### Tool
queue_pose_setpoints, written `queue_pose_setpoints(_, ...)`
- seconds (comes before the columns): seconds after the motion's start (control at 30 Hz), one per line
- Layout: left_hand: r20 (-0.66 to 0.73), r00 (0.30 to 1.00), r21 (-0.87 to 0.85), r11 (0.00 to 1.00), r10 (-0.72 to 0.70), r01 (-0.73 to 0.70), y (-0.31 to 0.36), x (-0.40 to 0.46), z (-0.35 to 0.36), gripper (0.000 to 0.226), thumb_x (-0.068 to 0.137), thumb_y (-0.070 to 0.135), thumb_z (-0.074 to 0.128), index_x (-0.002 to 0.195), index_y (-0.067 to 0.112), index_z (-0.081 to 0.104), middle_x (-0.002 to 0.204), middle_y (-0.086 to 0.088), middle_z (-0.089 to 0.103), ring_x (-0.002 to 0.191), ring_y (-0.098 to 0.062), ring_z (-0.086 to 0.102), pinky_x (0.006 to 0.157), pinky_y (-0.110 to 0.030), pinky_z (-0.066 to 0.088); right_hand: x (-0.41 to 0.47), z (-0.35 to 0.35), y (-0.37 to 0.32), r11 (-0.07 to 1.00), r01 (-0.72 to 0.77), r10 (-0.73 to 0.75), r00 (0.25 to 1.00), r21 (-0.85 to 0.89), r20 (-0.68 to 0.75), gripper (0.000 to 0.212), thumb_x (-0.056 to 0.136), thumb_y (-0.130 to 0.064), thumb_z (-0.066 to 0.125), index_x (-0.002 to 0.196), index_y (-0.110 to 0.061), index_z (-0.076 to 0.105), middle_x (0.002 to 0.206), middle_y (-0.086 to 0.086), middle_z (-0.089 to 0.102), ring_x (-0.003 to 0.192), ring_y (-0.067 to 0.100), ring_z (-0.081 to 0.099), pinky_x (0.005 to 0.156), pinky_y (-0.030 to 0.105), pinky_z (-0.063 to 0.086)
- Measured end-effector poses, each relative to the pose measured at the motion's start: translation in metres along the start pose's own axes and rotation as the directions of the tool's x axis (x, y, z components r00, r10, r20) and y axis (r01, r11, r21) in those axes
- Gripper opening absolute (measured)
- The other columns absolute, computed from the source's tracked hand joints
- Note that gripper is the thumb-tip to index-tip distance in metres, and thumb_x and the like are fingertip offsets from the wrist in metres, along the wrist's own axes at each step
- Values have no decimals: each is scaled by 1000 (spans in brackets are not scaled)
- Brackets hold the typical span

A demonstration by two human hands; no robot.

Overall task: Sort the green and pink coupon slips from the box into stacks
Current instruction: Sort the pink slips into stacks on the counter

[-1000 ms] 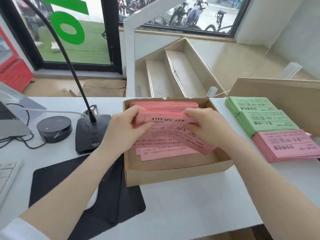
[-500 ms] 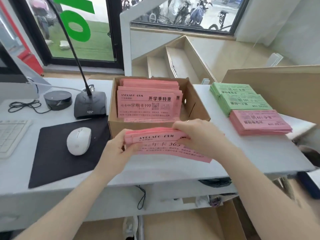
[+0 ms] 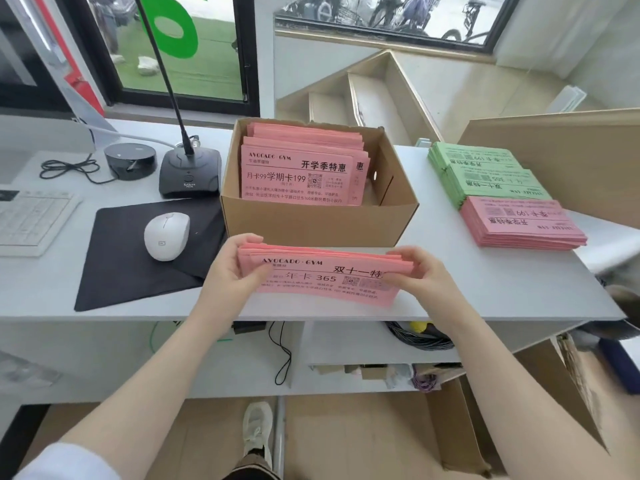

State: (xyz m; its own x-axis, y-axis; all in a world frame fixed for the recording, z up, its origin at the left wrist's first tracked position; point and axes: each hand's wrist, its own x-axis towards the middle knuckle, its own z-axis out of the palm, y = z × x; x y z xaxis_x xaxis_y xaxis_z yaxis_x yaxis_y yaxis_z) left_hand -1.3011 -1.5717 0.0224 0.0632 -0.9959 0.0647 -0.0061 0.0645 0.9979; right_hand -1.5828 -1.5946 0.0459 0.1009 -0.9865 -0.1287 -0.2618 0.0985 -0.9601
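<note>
Two bare hands hold a bundle of pink coupon slips (image 3: 322,277) over the front edge of a pale grey worktop (image 3: 485,289). The left hand (image 3: 232,268) grips the bundle's left end, fingers curled behind and thumb on the printed face; the right hand (image 3: 417,275) pinches the right end the same way, so the slips span the gap between them, face up and roughly level. Just behind the bundle stands an open cardboard box (image 3: 318,220), with more pink slips (image 3: 301,171) leaning upright inside it. To the left of the box lie a white mouse (image 3: 166,235) on a black mat (image 3: 117,258), a keyboard edge (image 3: 31,220), a desk microphone base (image 3: 190,174) and a small black round device (image 3: 130,160). To the right of the box, well apart from the hands, a sorted pink stack (image 3: 523,223) sits nearest, touching a green stack (image 3: 485,174) laid just beyond it. Farther back, wooden steps (image 3: 374,98) rise toward a window (image 3: 381,15).
</note>
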Motion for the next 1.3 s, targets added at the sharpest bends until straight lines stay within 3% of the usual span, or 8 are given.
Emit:
queue_pose_setpoints(0.13,49,999,-5,1000,-2,2,-5,3,9,30,88,1,56,106,25,49,110,-5,62,104,-15,59,90,-34,50,1,26,16,970,-37,33,999,238,19,33,80,6,63,108,-13,62,103,4,71,97,15,67,78,22,53)
queue_pose_setpoints(0.37,95,995,-48,998,38,-34,5,27,14,30,93,-7,42,101,21,46,103,-1,60,98,-6,59,88,-22,48,15,37,7,955,65,-17,986,290,-167,32,78,-2,67,109,3,57,102,10,71,97,19,67,79,27,54)
queue_pose_setpoints(0.63,201,974,142,987,-101,73,-26,49,-5,37,92,-1,48,106,32,41,113,8,57,109,-7,54,99,-41,44,13,34,8,970,84,-17,959,228,-281,33,80,7,62,105,-14,54,92,-4,66,84,2,62,73,18,50)
queue_pose_setpoints(0.8,344,928,178,980,-145,87,-25,62,-10,40,92,-4,45,110,32,39,115,12,54,106,7,53,99,-30,41,17,37,10,986,73,-28,959,149,-280,24,89,7,50,99,-14,52,91,2,62,82,7,59,75,21,49)
queue_pose_setpoints(0.93,386,921,216,976,-51,-36,-26,62,-8,34,92,12,50,115,33,37,116,18,49,105,17,48,93,-19,40,14,39,8,991,69,-37,965,114,-258,17,91,3,50,101,-11,49,94,3,62,85,9,58,75,17,49)
queue_pose_setpoints(1.1,458,888,271,945,40,-182,-8,70,2,39,93,5,48,105,41,39,97,40,59,95,19,54,76,-2,42,9,25,7,1000,17,-8,925,21,-381,22,85,2,59,89,-19,54,86,0,62,79,10,56,71,20,46)
queue_pose_setpoints(1.2,554,826,306,899,99,-313,13,75,18,35,94,10,48,104,43,42,96,36,62,90,6,61,75,-9,48,1,3,12,996,-84,80,905,9,-417,20,82,-3,64,90,-18,54,90,2,63,87,17,56,82,34,46)
queue_pose_setpoints(1.3,588,791,313,853,172,-418,32,79,42,30,89,24,46,104,50,45,91,3,70,80,-25,65,75,-38,54,-9,-17,12,971,-152,54,891,-184,-451,28,80,-13,69,101,-22,52,108,-5,59,104,13,53,93,28,38)
